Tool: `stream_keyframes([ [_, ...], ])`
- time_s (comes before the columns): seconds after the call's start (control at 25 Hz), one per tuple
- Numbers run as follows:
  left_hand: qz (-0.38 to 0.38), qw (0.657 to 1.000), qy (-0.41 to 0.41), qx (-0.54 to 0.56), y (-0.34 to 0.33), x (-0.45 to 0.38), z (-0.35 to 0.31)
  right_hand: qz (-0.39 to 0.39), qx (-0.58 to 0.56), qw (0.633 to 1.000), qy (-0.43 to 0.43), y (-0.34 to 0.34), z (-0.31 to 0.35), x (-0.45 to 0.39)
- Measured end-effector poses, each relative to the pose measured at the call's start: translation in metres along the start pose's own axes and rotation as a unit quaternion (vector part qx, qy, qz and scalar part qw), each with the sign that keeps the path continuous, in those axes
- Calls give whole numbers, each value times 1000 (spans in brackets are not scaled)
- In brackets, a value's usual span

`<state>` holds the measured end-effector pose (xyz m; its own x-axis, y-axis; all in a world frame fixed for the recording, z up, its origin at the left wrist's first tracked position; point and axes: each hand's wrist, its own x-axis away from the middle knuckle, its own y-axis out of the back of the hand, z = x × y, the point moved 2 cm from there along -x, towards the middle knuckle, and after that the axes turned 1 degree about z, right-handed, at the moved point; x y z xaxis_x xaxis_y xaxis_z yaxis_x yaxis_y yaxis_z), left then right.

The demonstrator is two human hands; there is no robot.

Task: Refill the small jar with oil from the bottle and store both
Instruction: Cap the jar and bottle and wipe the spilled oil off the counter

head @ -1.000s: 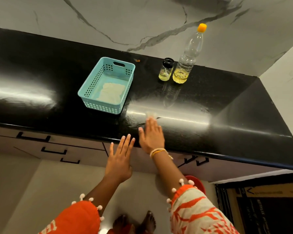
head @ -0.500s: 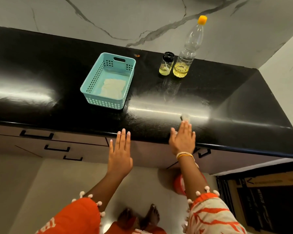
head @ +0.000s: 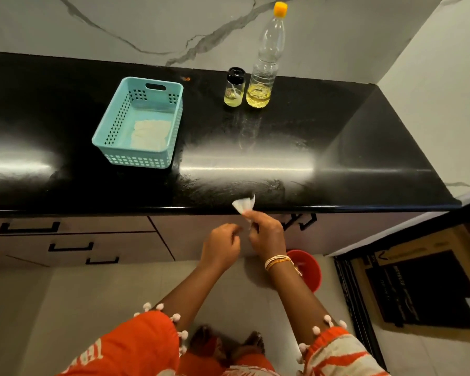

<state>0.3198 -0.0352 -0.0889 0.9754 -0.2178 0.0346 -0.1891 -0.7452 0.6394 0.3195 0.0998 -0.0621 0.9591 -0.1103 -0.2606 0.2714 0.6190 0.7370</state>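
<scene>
We pinch a small white wad, perhaps tissue, in our right hand, lifted just over the counter edge, likely for wiping. Our left hand curls loosely beside it, holding nothing. Far ahead of both hands stand the capped jar and bottle, touching, each with a little yellow oil. The basket, ahead-left, holds a pale cloth.

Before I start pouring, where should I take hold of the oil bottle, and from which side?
Grip the oil bottle around its clear mid-body, above the oil line, coming in from its right. The small jar stands close on its left, so that side is crowded, while the counter to the right is bare. The bottle is upright, tall and narrow, so a low-to-middle wrap should probably steady it better than the orange cap.
</scene>
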Motion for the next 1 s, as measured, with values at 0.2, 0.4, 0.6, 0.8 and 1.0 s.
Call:
stream_keyframes([
  [0.2,140,905,241,322,-37,-11,-34,29,-374,860,-346,39,-34,27],
  [0.4,116,852,301,411,-88,-5,-78,32,-443,777,-445,77,-91,56],
  [0.6,68,897,298,320,-148,-1,-109,-36,-391,762,-515,116,-150,91],
  [0.8,93,921,283,252,-204,-1,-120,-112,-351,732,-573,124,-210,117],
  [1.0,148,936,277,157,-277,-21,-102,-185,-443,617,-623,104,-277,135],
])
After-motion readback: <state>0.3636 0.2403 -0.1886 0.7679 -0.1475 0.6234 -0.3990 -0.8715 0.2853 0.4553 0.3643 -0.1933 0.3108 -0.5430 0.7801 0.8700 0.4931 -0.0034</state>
